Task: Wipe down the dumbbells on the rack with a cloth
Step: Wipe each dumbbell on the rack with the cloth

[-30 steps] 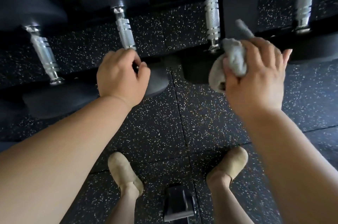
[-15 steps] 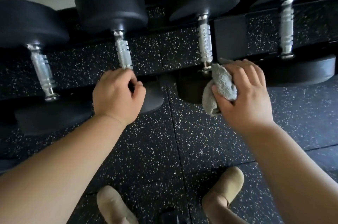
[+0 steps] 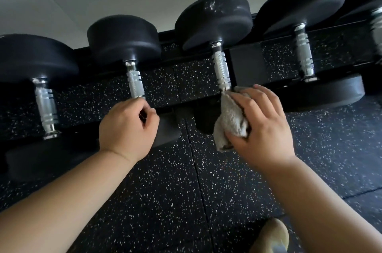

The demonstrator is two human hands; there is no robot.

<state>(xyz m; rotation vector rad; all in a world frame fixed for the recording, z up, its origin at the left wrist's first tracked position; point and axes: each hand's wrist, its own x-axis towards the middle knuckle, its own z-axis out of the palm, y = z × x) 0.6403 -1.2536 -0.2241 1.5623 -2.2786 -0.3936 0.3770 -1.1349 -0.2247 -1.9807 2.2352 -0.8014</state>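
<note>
Got a crumpled grey terry cloth [image 3: 231, 120] bunched tight in the right hand [image 3: 262, 126], pressed onto the near end of the knurled chrome handle of the black round-headed dumbbell [image 3: 221, 68], third from left on the black steel rack [image 3: 247, 66]. Got the left hand [image 3: 126, 126] curled round the handle bottom of the neighbouring dumbbell [image 3: 135, 83], probably for bracing. Best to wrap the cloth fully round the grip, then twist while sliding upward to dig into the knurling. Worth hitting that dusty far head after.
</note>
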